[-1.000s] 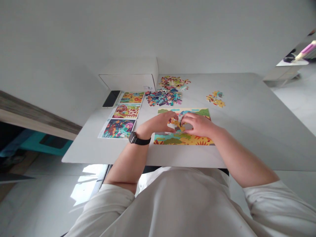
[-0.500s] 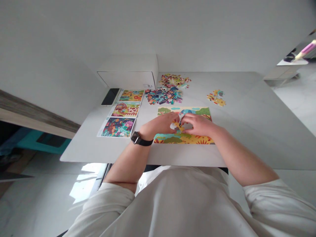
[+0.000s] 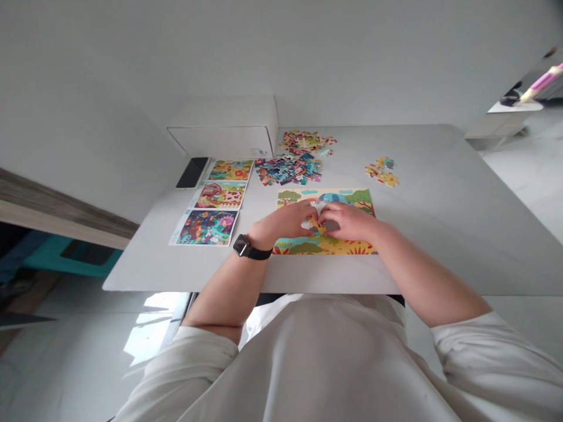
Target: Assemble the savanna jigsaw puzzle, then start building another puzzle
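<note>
A white bench [image 3: 440,193] stands against a pale wall. At its near edge lies a partly built jigsaw puzzle [image 3: 325,246]. The left hand [image 3: 288,220] and right hand [image 3: 345,221] rest on its middle, fingers curled, tips meeting over a yellow piece [image 3: 313,223]. Whether they pinch it or only press it cannot be told. Loose pieces [image 3: 288,170] lie just beyond.

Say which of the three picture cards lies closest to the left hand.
The dark blue-purple card, frontmost in the column, lies closest to the left hand. The red barn card and the orange card lie farther back.
</note>
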Available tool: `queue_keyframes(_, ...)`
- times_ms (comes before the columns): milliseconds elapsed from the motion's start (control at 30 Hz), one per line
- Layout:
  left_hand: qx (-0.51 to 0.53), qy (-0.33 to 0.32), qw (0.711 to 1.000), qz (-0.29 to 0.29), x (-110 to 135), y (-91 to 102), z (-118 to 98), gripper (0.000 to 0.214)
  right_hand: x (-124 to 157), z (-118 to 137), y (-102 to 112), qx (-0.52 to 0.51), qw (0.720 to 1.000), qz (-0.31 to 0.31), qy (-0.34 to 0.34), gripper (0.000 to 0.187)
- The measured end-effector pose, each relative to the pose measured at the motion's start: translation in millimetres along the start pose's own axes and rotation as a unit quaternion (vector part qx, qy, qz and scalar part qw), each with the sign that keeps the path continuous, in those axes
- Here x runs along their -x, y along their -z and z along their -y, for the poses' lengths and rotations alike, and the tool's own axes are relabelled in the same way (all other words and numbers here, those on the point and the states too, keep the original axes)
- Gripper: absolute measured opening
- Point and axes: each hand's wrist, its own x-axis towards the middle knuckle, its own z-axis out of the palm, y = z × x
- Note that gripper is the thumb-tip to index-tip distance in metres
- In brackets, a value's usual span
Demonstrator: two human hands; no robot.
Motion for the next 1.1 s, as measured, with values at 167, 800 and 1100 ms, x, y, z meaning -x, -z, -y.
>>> queue_keyframes(167, -0.001, -0.005, 1.000, -0.007, 0, -1.7, 2, 0.029, 0, -1, -1, 0.000, 1.000, -0.002, 0.000, 0.032)
queue_keyframes(800, 0.003, 0.006, 1.000, -0.021, -3, -6.7, -2, 0.027, -2, -2, -4, -0.009, 1.000, -0.017, 0.007, 0.021)
queue_keyframes(1100, 0.014, 0.044, 0.999, -0.027, -8, -16.0, -2, 0.044, 0, 1, 2, -0.005, 1.000, 0.005, 0.000, 0.015)
